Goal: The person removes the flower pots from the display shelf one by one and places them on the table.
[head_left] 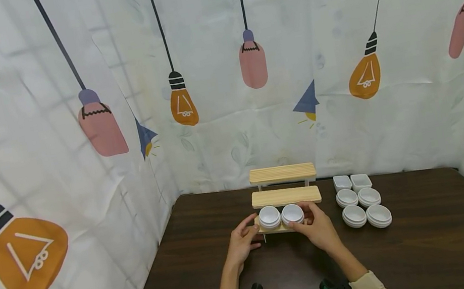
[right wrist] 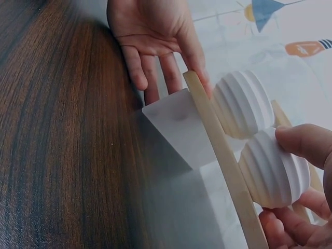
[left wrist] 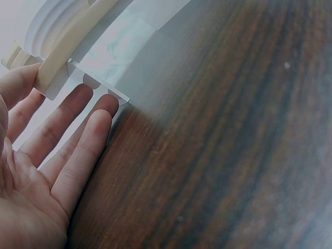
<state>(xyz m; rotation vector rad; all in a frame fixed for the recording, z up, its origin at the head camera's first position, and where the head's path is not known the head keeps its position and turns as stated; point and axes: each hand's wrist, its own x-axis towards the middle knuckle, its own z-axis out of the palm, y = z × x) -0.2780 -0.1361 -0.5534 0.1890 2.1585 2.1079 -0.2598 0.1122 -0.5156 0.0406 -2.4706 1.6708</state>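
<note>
The right hand curls thumb and fingers around a ribbed white round bowl on the lowest step of the pale wooden tiered shelf. The left hand, fingers straight, touches that step's end beside a second white bowl.

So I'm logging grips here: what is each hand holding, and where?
Right hand pinches the right white bowl stack at its side; left hand only touches the wooden shelf's end.

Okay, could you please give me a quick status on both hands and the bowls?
Left hand open, fingers against the shelf's left end. Right hand grips right bowl stack on bottom wooden shelf. Left bowl stack alongside. Nothing obstructing.
</note>
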